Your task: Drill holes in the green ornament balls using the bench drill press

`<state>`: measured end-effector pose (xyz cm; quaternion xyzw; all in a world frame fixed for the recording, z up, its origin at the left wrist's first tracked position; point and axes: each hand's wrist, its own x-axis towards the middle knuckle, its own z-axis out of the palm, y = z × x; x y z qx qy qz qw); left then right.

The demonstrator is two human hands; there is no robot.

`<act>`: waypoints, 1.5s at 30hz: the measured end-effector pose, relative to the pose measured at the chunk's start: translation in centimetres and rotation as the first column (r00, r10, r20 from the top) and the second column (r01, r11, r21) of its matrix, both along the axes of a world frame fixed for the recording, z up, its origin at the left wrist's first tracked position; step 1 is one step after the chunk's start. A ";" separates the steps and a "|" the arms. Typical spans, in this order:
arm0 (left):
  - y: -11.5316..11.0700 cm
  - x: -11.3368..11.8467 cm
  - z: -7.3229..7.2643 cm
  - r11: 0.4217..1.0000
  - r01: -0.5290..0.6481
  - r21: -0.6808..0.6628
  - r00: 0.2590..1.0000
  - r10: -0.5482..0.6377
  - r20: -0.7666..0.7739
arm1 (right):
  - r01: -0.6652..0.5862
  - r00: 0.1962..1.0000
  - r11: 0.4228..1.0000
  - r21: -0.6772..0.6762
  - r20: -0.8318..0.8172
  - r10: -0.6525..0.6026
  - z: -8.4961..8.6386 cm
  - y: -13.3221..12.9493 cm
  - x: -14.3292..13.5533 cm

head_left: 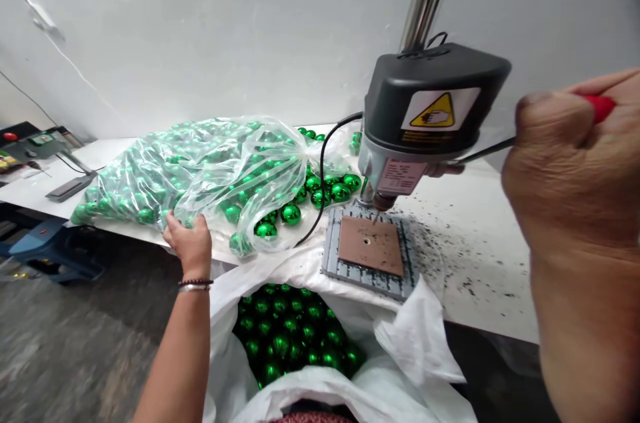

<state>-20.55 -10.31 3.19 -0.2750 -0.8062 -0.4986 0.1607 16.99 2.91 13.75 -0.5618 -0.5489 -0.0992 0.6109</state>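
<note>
At the front edge of a clear plastic bag [220, 156] full of shiny green balls, my left hand [189, 241] has its fingers curled on the plastic. My right hand [575, 163] is wrapped round the red knob [600, 108] of the lever on a drill press [430, 103]. Below the drill's chuck [384, 201], a brown square board [370, 246] with a small hole lies on the grey slotted base [333, 253]. Loose green balls [291, 214] sit between the bag and the drill.
A white sack [320, 383] holding many green balls stands open at the table's front edge. Dark shavings [465, 263] litter the white table [500, 209] right of the drill. A black cable [323, 176] curves beside the base. A blue stool [55, 246] stands at left.
</note>
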 end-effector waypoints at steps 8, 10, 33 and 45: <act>2.9 7.4 -0.9 0.557 0.592 -0.582 0.664 -0.747 -0.039 | -0.075 0.997 0.994 -0.077 -0.023 0.074 0.2 -0.5 -0.1; 4.1 6.9 -1.6 0.474 0.437 -0.765 0.765 -0.643 0.039 | -0.090 0.995 0.994 -0.063 -0.044 0.087 0.5 -0.9 -0.4; 5.8 14.5 -2.9 0.438 0.760 0.481 -0.199 -0.548 0.813 | -0.181 0.979 0.983 0.039 -0.084 0.184 0.9 -2.1 -1.0; 9.1 18.8 -4.0 0.411 0.890 0.197 0.120 -0.629 0.768 | -0.077 0.996 0.923 -0.377 0.013 0.089 5.1 1.5 -0.8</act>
